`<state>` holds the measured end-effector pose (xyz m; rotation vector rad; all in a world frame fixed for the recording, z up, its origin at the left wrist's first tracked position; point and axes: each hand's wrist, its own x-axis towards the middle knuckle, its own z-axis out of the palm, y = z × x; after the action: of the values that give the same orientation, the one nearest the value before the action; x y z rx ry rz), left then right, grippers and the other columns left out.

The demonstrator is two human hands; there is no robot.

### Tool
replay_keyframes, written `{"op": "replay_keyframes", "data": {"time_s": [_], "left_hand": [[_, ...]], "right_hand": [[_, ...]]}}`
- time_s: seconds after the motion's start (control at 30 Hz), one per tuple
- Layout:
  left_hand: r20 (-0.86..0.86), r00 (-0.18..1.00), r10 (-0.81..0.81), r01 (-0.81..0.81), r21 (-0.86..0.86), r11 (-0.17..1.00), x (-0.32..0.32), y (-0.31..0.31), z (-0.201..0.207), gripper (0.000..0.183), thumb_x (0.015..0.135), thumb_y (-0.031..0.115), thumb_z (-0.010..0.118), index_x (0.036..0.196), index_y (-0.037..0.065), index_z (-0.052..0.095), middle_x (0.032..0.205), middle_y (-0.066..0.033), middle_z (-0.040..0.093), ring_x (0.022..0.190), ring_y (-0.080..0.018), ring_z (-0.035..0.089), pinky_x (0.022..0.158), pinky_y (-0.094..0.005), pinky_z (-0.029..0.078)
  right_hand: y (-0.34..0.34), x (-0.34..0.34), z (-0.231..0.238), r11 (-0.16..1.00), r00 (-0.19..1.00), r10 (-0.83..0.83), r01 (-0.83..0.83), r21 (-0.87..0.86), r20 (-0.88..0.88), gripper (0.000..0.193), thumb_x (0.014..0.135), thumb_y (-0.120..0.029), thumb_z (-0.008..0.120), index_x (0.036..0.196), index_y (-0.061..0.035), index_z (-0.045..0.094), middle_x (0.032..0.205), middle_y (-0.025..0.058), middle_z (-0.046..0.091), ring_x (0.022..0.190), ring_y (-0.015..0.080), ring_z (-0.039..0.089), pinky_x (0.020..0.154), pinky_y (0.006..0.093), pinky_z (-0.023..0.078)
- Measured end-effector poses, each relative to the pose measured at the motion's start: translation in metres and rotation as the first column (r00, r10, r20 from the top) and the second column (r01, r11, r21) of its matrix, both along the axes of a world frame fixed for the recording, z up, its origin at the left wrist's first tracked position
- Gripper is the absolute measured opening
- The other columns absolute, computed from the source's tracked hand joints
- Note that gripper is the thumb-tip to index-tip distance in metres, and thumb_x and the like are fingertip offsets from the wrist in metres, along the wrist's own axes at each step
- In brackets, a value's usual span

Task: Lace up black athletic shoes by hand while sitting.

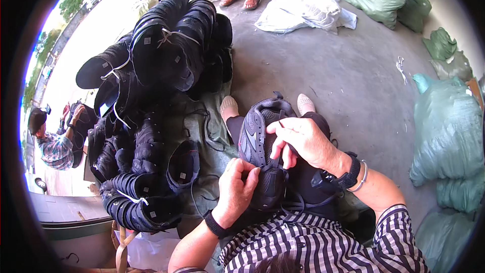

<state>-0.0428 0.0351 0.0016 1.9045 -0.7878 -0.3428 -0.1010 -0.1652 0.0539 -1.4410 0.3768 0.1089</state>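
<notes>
A dark grey and black shoe upper (255, 130) lies across my lap, its opening away from me and its toe toward me. A row of eyelets runs down its side. My left hand (236, 188) is closed in a pinch at the left of the toe end, with a thin dark shoelace at its fingertips. Over the right side of the upper, my right hand (305, 144) has its fingers bent and pressed together; what they hold is hidden. Loose black lace (298, 203) hangs by the toe.
Stacks of black shoe uppers (164, 45), tied with white cord, stand at the left on a green sheet. Green sacks (447, 126) line the right side. A white sack (303, 10) lies ahead. One person (55, 146) sits far left; others' legs show at the top.
</notes>
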Motion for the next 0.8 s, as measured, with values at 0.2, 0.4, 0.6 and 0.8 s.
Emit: {"op": "replay_keyframes", "data": {"time_s": [0.2, 0.4, 0.6, 0.8], "left_hand": [[-0.176, 0.984, 0.035, -0.027, 0.048, 0.998, 0.001, 0.002, -0.003, 0.014, 0.085, 0.011, 0.064, 0.081, 0.001, 0.056, 0.07, -0.0058, 0.054, 0.064, -0.0142, 0.051, 0.061, -0.0275, 0.044], [0.098, 0.994, 0.049, -0.062, 0.137, 0.989, -0.001, -0.006, 0.009, 0.015, 0.079, 0.01, 0.067, 0.075, 0.003, 0.055, 0.066, -0.0074, 0.054, 0.056, -0.0166, 0.054, 0.055, -0.0295, 0.045], [0.286, 0.958, 0.034, -0.077, 0.139, 0.987, -0.006, -0.006, 0.006, 0.015, 0.077, 0.012, 0.068, 0.072, 0.006, 0.055, 0.07, -0.0092, 0.056, 0.056, -0.0268, 0.058, 0.05, -0.037, 0.046], [-0.029, 0.997, 0.074, -0.071, 0.1, 0.992, 0.003, -0.006, 0.003, 0.016, 0.077, 0.009, 0.067, 0.071, 0.001, 0.054, 0.059, -0.0063, 0.053, 0.051, -0.0137, 0.05, 0.048, -0.0307, 0.042]], "right_hand": [[0.012, -0.006, -0.009, 0.978, 0.972, 0.203, -0.196, 0.07, -0.116, 0.031, 0.099, -0.026, 0.041, 0.093, 0.0007, 0.056, 0.066, 0.0116, 0.064, 0.043, 0.0158, 0.059, 0.037, 0.0224, 0.043], [0.009, -0.007, -0.005, 0.96, 0.926, 0.274, -0.279, 0.02, -0.26, 0.031, 0.099, -0.021, 0.043, 0.112, 0.0032, 0.057, 0.066, 0.0107, 0.065, 0.046, 0.0139, 0.062, 0.041, 0.0212, 0.046], [0.014, -0.011, -0.008, 0.965, 0.937, 0.261, -0.259, 0.04, -0.234, 0.031, 0.098, -0.026, 0.046, 0.106, 0.0006, 0.06, 0.068, 0.0098, 0.066, 0.047, 0.0131, 0.062, 0.042, 0.021, 0.046], [0.013, -0.014, -0.019, 0.961, 0.944, 0.274, -0.263, 0.084, -0.181, 0.033, 0.099, -0.023, 0.044, 0.118, -0.0005, 0.058, 0.073, 0.011, 0.067, 0.049, 0.0141, 0.063, 0.045, 0.0225, 0.049]]}}
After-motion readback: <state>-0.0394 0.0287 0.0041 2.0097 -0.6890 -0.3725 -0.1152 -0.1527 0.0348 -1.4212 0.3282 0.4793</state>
